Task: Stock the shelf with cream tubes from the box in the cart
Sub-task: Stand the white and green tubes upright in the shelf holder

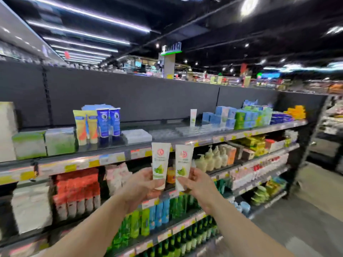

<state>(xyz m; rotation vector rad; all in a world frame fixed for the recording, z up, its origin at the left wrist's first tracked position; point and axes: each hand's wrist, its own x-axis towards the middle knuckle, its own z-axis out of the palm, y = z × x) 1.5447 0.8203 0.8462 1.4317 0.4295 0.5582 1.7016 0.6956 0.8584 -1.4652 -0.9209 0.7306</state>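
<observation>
While two white cream tubes stand side by side at the centre of the frame, cap end down, neither has reached the shelf yet. The left tube is gripped low down by the left hand, fingers curled round its cap end; the right tube is held the same way by the right hand. Both overlap the price rail at the front edge of the top shelf, just below the bare stretch between the blue tubes at centre left and the blue boxes at centre right. One matching tube already stands at the back of that gap, so stocking looks barely begun, with much space left. Cart and box are out of view.
</observation>
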